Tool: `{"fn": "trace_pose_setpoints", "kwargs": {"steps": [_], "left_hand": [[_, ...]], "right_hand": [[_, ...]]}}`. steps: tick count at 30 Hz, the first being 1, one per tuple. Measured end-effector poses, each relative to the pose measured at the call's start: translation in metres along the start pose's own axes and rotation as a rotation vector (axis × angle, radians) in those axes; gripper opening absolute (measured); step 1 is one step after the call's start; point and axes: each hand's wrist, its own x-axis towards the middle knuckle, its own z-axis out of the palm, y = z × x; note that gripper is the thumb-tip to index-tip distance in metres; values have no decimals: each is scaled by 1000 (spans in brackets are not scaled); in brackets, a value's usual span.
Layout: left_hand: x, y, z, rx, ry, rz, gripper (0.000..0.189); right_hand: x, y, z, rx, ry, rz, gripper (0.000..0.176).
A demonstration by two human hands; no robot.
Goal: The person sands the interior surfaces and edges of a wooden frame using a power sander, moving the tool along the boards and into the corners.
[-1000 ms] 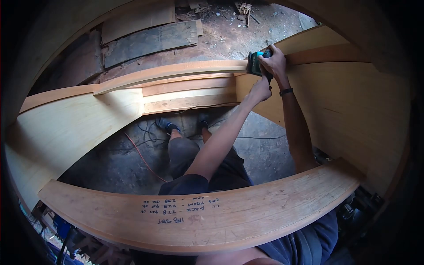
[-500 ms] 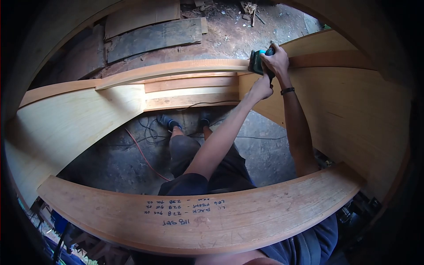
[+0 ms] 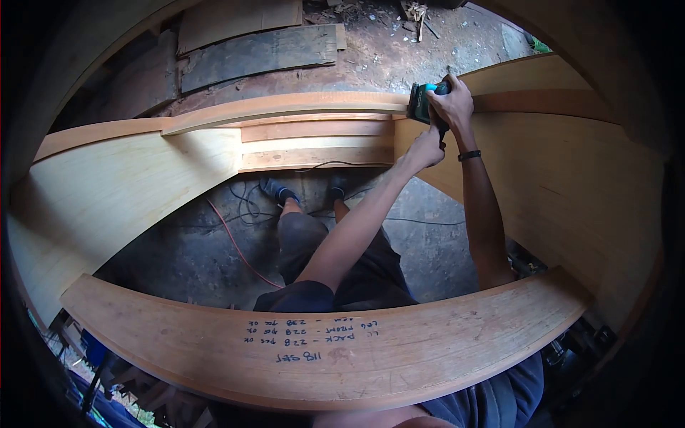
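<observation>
A teal and black power sander rests on the far wooden rail of a large plywood frame, at the joint with the right panel. My right hand is clamped over the top of the sander. My left hand grips the tool's rear handle just below it. Both arms stretch forward across the open middle of the frame. A dark band sits on my right wrist.
A near wooden rail with handwritten notes crosses in front of my body. A pale plywood panel slopes on the left. An orange cable and black cords lie on the dirt floor by my feet. Dark boards lie beyond the frame.
The sander and both hands have shifted slightly to the right along the far rail. My view has also drifted a little.
</observation>
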Motion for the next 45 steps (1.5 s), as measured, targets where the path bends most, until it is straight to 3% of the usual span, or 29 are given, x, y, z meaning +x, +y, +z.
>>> {"fn": "trace_pose_setpoints", "kwargs": {"steps": [3, 9, 11, 15, 17, 18, 23, 27, 28, 33, 34, 37, 40, 45], "left_hand": [[-1, -1, -11, 22, -46, -7, 95], [-29, -4, -34, 21, 44, 26, 99], [-43, -1, -51, -71, 0, -97, 78], [-54, -31, -71, -85, 24, -67, 79], [-58, -52, -77, -33, 52, -12, 98], [-65, -53, -84, -31, 52, -13, 98], [-96, -74, -124, -137, 54, -142, 96], [-131, -81, -169, -198, 54, -190, 106], [-145, -72, -184, -200, 34, -275, 94], [-186, -113, -225, -272, 148, -149, 95], [-188, -128, -230, -162, 247, -37, 96], [-221, -142, -258, -210, 253, -121, 91], [-250, -152, -285, -46, 383, 37, 89], [-281, -174, -331, -67, 418, -20, 87]], "right_hand": [[-1, -5, 0, 7, 6, 25, 53], [-14, -26, 17, 12, 70, -62, 53], [-21, -40, 23, 15, 60, -51, 53], [-32, -77, 33, 5, 43, -38, 54], [-37, -94, 40, 13, 38, -51, 53], [-40, -101, 45, 18, 35, -61, 53], [-55, -151, 68, 53, -10, -70, 51], [-74, -205, 83, 95, -4, -62, 50], [-79, -217, 91, 117, 16, -81, 50], [-103, -282, 115, 161, 25, -139, 47], [-107, -295, 121, 155, 13, -137, 47], [-120, -335, 136, 138, -17, -146, 44], [-133, -374, 149, 156, -35, -158, 41], [-147, -435, 176, 165, -29, -203, 43]]}}
